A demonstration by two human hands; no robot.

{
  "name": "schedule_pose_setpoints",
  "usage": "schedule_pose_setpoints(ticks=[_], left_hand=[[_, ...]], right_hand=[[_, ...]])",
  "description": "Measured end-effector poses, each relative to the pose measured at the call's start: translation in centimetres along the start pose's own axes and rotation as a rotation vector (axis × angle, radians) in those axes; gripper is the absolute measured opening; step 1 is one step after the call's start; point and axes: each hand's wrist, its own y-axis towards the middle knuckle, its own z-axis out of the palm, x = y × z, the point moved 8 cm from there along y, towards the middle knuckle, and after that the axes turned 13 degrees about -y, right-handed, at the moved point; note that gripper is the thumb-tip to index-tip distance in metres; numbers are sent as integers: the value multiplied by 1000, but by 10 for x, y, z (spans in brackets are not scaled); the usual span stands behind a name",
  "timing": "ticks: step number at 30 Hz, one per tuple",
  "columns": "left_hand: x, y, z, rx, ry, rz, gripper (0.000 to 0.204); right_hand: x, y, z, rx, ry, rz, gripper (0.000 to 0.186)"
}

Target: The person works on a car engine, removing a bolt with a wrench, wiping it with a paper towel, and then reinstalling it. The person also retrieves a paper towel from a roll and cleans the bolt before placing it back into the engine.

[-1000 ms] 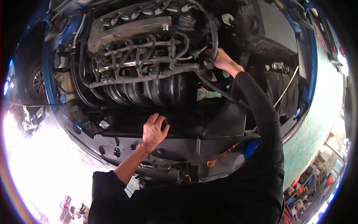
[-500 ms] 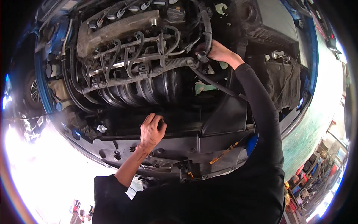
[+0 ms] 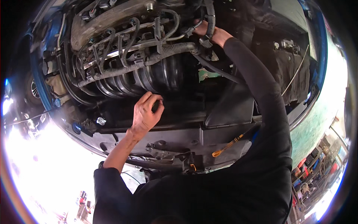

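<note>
My left hand [image 3: 145, 114] hovers in front of the black ribbed intake manifold [image 3: 147, 80], its fingers and thumb curled together. Something dark shows between thumb and fingertips, but I cannot make out what it is. Farther off, my right hand [image 3: 212, 31] reaches in behind a corrugated black hose [image 3: 210, 16] at the right end of the engine. Its fingertips are hidden among the hoses and a thin metal pipe, so their grip does not show. A thick corrugated wiring sleeve [image 3: 169, 50] runs along the engine just left of that hand.
An orange-handled dipstick [image 3: 227, 146] lies on the black front panel [image 3: 173, 138]. A black air duct [image 3: 229, 108] stands beneath my right forearm. The battery area [image 3: 291, 71] is at the right, the blue fender edge [image 3: 39, 71] at the left. Cluttered tools [image 3: 317, 168] lie beyond the car, lower right.
My right hand has gone deeper behind the hose, up and left. My left hand has moved up toward the intake manifold, still curled. The whole view has shifted slightly.
</note>
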Motion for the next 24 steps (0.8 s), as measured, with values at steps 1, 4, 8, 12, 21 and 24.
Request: schedule_pose_setpoints(ticks=[1, 4, 8, 12, 21, 24], left_hand=[[2, 0, -4, -10, 7, -10, 9], [6, -11, -15, -61, 61, 17, 8], [23, -33, -7, -71, 7, -21, 9], [31, -45, 0, -68, 95, 0, 12], [23, -43, 0, -64, 80, 38, 11], [21, -43, 0, -63, 99, 42, 11]], right_hand=[[-1, 2, -2, -18, -61, -61, 10], [5, -6, -4, -43, -45, -143, 11], [19, -26, -14, -19, 13, -73, 11], [31, -31, -19, 30, 38, 9, 11], [41, -27, -22, 24, 84, 24, 11], [41, -26, -21, 37, 86, 61, 11]])
